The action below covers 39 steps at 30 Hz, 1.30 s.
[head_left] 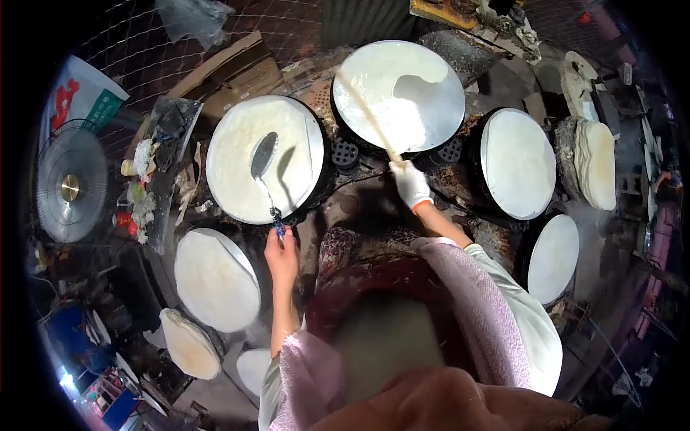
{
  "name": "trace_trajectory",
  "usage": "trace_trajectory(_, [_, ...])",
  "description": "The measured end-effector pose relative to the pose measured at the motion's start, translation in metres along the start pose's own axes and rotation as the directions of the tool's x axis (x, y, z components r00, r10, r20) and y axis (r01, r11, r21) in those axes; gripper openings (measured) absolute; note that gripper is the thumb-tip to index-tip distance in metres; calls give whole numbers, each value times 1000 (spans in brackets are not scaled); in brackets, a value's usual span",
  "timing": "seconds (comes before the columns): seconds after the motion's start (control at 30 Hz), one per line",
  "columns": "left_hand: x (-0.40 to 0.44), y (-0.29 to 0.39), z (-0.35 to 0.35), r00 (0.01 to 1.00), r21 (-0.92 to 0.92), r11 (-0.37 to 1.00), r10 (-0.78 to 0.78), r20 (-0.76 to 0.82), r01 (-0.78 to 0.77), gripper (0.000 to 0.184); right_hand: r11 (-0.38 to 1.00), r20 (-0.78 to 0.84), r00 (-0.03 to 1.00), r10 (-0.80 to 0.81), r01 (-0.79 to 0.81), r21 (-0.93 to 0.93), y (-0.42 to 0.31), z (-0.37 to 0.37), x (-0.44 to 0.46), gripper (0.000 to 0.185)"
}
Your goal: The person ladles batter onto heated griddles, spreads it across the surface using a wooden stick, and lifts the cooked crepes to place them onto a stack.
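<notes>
My left hand, bare, grips the dark and blue handle end of a metal ladle. The ladle's bowl hangs over a pale flatbread on the left round griddle, casting a shadow on it. In a white glove, my right hand is closed round a long wooden stick. The stick slants up and left across the back round griddle. White batter covers part of that griddle, with a greyer patch at its right.
More round griddles with pale flatbreads stand at the right, lower right and lower left. A stack of flatbreads lies at far right. A fan stands at far left. Cardboard and wire mesh are behind.
</notes>
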<state>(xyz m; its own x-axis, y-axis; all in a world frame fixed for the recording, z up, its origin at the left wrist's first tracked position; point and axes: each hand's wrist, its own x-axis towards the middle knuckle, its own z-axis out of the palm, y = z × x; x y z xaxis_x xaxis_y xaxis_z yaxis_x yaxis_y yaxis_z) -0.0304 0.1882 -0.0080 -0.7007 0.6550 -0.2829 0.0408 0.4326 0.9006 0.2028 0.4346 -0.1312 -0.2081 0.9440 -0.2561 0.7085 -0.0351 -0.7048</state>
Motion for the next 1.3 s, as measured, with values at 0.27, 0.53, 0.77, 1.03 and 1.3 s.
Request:
trace_trajectory(0.27, [-20,19,26,999,28,999,-21,-30,21,15,855,137,948,286,-317,411,24,-78,28,41])
trace_trajectory(0.53, [-32,32,66,999,85,996,18,-41,-15,14,953,-121,967,-224,192,-235,100,-115,62,34])
trace_trajectory(0.77, [-42,45,108,998,102,995,20,-55,-14,11,818,275,834,-479,537,-205,109,-125,43,28])
trace_trajectory(1.03, [-56,67,135,995,50,997,-60,-82,64,12,964,-109,966,-234,216,-157,141,-147,156,34])
trace_trajectory(1.3, [-46,71,139,997,43,997,-62,-52,65,10,997,91,994,-65,62,39,125,-153,121,53])
